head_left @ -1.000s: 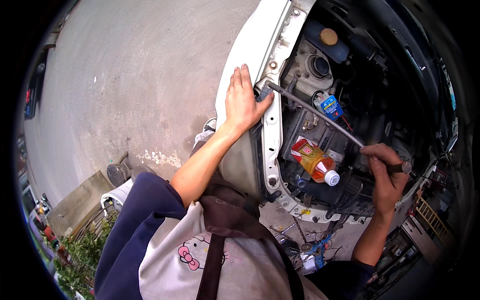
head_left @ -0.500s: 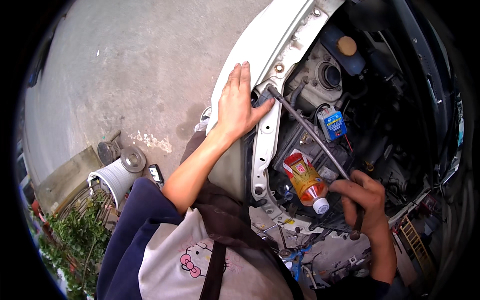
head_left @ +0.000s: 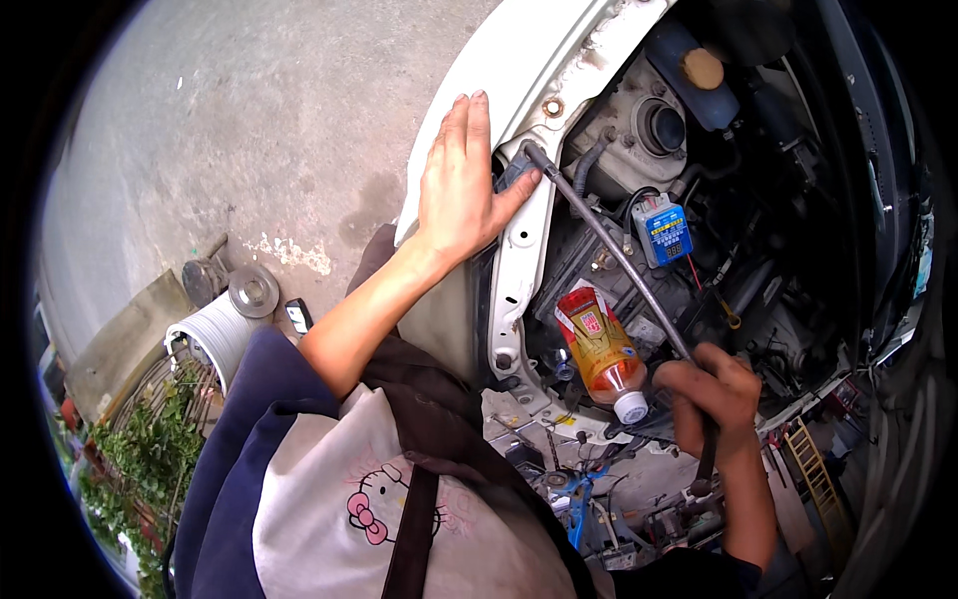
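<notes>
My left hand (head_left: 462, 187) lies open on the white fender (head_left: 498, 40), its thumb beside the socket end of a long metal bar (head_left: 616, 251) at the fender's inner edge. My right hand (head_left: 711, 399) is closed round the bar's lower, handle end over the engine bay. Just left of that hand a bottle of orange liquid (head_left: 604, 350) lies tilted among the engine parts, white cap toward me. Above it sits a blue box (head_left: 665, 232) with a small display and wires.
A blue-grey reservoir with a tan cap (head_left: 703, 69) is at the bay's top. On the ground at left are a white roll (head_left: 210, 339), a metal disc (head_left: 253, 291), a phone-like object (head_left: 297, 315) and plants (head_left: 150, 449). A yellow ladder (head_left: 813, 464) and scattered tools stand at lower right.
My right hand and the bar's handle end have swung down and toward me since a second ago, then held about there. My left hand stays flat on the fender; the view shifted slightly.
</notes>
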`<state>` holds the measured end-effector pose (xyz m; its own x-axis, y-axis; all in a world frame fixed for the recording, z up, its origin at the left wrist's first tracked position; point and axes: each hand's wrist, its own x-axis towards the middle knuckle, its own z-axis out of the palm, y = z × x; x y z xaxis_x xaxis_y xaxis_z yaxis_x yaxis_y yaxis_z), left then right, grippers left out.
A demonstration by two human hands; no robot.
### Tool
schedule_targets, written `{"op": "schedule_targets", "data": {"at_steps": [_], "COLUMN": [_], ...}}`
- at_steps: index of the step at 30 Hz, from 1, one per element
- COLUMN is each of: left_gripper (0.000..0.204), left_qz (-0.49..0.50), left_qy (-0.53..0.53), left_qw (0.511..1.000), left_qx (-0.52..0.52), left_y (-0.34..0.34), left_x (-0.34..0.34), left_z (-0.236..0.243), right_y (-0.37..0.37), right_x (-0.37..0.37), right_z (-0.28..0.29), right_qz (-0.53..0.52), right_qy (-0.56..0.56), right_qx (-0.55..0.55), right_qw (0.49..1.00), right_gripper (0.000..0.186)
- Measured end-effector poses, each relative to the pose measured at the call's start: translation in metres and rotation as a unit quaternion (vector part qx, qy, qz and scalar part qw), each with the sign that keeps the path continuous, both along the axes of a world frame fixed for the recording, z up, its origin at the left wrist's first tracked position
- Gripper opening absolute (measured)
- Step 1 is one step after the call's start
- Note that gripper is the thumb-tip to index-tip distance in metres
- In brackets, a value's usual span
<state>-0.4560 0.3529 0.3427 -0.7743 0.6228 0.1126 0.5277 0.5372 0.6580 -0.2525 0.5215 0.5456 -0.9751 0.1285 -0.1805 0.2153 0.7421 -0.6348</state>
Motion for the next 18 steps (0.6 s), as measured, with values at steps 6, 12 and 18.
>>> {"op": "schedule_targets", "data": {"at_steps": [6,12,18], "left_gripper": [0.095,0.094,0.091], "left_qz": [-0.004,0.007,0.023], "left_qy": [-0.002,0.004,-0.001], "left_qw": [0.999,0.999,1.000], "left_qx": [-0.033,-0.032,-0.017], "left_y": [-0.002,-0.003,-0.002], "left_x": [-0.001,0.001,0.005], "left_z": [-0.003,-0.004,0.000], "right_y": [-0.002,-0.009,-0.014], "right_x": [-0.001,0.007,0.010], "right_z": [-0.001,-0.005,-0.005], "right_qz": [-0.061,-0.105,-0.249], "right_qy": [0.034,0.036,0.004], "right_qx": [-0.089,-0.115,-0.268], "right_qw": [0.994,0.987,0.931], "right_gripper": [0.018,0.015,0.015]}}
